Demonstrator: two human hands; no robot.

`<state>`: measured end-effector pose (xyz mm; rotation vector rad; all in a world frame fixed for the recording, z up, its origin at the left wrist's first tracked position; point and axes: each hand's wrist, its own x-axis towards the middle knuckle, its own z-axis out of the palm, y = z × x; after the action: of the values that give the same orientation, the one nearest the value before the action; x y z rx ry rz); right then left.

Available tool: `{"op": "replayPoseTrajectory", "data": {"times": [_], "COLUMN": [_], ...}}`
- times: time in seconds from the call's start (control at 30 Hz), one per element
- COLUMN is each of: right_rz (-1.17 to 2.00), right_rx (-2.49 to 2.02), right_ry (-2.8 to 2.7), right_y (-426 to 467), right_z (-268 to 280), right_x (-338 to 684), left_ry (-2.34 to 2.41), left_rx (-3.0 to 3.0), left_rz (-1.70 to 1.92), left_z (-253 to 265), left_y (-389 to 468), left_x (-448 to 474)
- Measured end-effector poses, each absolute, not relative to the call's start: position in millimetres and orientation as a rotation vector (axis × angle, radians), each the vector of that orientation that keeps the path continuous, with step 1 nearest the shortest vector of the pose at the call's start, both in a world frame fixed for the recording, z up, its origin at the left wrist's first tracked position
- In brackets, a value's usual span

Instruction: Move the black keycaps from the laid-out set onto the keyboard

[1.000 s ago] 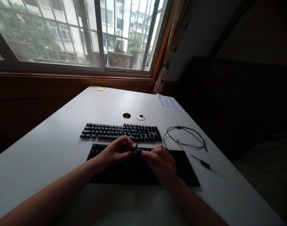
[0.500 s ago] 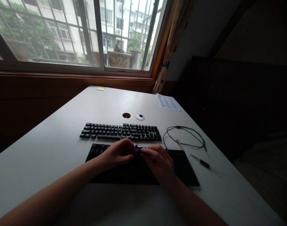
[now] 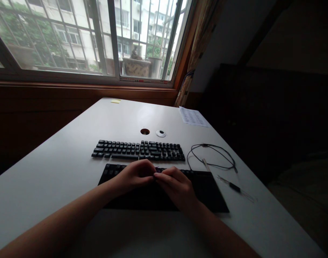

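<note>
- the left hand (image 3: 135,175) pinches narrowly, apparently steadying one side of a small purplish thing (image 3: 158,171).
- just beyond, black keycaps (image 3: 137,148) lie in rows, probably to keep their order.
- the right hand (image 3: 177,184) pinches the other side, above the black keyboard (image 3: 213,195), perhaps for steadiness.
- between both hands, the thing looks dark, mostly hidden; its shape is unclear.

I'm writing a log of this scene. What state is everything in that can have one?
Left hand: curled, its grip hidden
Right hand: curled, meeting the left hand; its grip hidden
Keyboard: lying flat, some keys on, much of it covered or too dark to tell
Keycaps: laid out in rows
Cable: loosely looped
Tool: lying down
Hole: uncovered
White ring: lying flat
Paper: spread out, printed
Curtain: drawn aside
</note>
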<state>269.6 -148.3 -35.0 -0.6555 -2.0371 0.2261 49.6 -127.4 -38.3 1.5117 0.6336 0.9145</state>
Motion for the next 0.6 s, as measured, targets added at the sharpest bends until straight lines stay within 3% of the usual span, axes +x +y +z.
{"op": "replayPoseTrajectory", "data": {"times": [0.6], "right_rz": [0.121], "right_rx": [-0.666], "right_ry": [-2.088], "right_y": [-145.4], "right_z": [-31.1], "right_x": [271.9], "left_ry": [0.555], "left_rx": [1.411], "left_rz": [0.908], "left_z": [-45.3], "left_y": [-124.9], "left_x": [49.9]}}
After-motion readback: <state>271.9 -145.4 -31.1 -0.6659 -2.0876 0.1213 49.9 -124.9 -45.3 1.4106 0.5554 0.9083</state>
